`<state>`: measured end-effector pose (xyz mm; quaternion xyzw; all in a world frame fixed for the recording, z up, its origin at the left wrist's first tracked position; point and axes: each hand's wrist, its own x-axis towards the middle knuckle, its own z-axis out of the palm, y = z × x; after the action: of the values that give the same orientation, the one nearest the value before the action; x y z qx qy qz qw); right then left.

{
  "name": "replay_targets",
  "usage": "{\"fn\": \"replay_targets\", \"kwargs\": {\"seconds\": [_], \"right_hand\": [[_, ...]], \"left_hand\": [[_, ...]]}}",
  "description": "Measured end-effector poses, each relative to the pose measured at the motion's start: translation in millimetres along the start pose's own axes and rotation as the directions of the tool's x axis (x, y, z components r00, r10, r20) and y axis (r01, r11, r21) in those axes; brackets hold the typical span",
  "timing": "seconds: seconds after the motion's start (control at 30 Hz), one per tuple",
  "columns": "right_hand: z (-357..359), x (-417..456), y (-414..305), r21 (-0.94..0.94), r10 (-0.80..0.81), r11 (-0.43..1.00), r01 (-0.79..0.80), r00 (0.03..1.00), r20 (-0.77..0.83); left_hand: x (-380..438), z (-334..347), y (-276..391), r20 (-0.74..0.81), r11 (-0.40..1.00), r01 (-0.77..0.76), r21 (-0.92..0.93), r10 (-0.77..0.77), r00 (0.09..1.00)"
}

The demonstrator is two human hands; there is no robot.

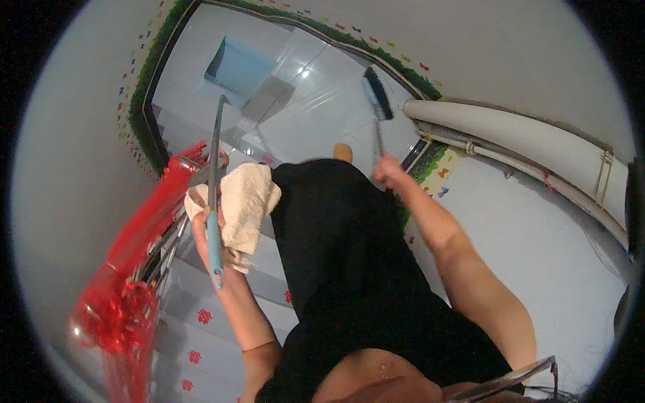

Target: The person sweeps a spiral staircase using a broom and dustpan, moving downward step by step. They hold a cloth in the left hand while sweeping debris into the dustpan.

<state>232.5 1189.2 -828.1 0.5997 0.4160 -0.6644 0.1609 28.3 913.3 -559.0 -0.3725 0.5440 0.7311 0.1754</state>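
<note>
My left hand [205,221] grips the pale blue handle end of a long-handled dustpan [241,68], together with a cream cloth [247,206] that drapes over the hand. The dustpan's blue pan, with a toothed edge, is down by the tiled floor at the upper left. On the other side, my right hand [390,170] is closed around the handle of a broom [378,93]. Its dark bristle head is near the floor, close to the wall, and the handle looks blurred.
A stair railing wrapped in red plastic [136,237] runs along the left. White steps [181,307] with red decals lie behind me. White pipes [504,121] follow the right wall. A wall with a painted green border [143,101] bounds the tiled landing [302,116].
</note>
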Motion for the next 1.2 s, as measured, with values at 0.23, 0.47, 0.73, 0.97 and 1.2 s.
{"fn": "replay_targets", "kwargs": {"seconds": [0.23, 0.47, 0.73, 0.97, 1.2], "right_hand": [[17.0, -9.0, -44.6, 0.446, 0.168, 0.738, -0.506, 0.778, 0.605], [-85.0, -47.9, -62.2, 0.205, 0.128, 0.966, -0.157, 0.981, 0.147], [-3.8, 26.3, -36.8, 0.355, 0.310, 0.874, -0.331, 0.944, 0.116], [121.9, 27.8, -105.6, 0.223, 0.456, 0.668, -0.710, 0.627, 0.632], [96.6, -12.3, -139.8, -0.071, 0.514, 0.778, -0.625, 0.567, 0.644]], "left_hand": [[-19.4, 17.7, 20.4, 0.155, 0.999, 0.006, -0.042, 0.001, 0.988], [-15.2, 23.2, 20.7, 0.112, 0.997, -0.005, -0.071, 0.013, 0.994], [-25.8, 62.2, 23.6, 0.051, 0.994, -0.106, -0.028, 0.107, 0.993], [-9.1, 48.1, 32.6, 0.044, 0.984, -0.104, 0.147, 0.099, 0.994], [3.1, 42.4, 43.1, -0.167, 0.921, -0.066, 0.384, 0.140, 0.976]]}}
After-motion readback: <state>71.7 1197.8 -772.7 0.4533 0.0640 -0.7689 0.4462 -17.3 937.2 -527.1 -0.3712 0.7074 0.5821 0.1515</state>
